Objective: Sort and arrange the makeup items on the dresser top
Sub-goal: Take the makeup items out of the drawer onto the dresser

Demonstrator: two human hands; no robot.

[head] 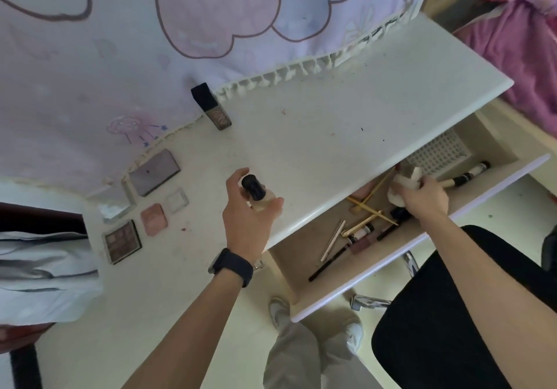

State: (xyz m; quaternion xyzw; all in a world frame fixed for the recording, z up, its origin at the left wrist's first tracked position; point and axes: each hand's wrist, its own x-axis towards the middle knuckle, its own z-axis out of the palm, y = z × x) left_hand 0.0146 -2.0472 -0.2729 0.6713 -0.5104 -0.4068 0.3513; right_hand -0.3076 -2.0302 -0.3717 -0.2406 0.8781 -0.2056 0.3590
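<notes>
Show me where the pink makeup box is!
Head view: the pink compact lies on the dresser top, left of the left hand, between the eyeshadow palette and a clear compact.

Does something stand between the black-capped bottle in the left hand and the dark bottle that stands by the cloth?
Nothing visible does. The dresser top between the black-capped bottle, gripped by the left hand, and the dark bottle shows only small specks. The palettes lie further left, off that line.

Black wristwatch [230, 263] on left wrist, grey trousers [295, 358], white shoes [278, 310].
</notes>
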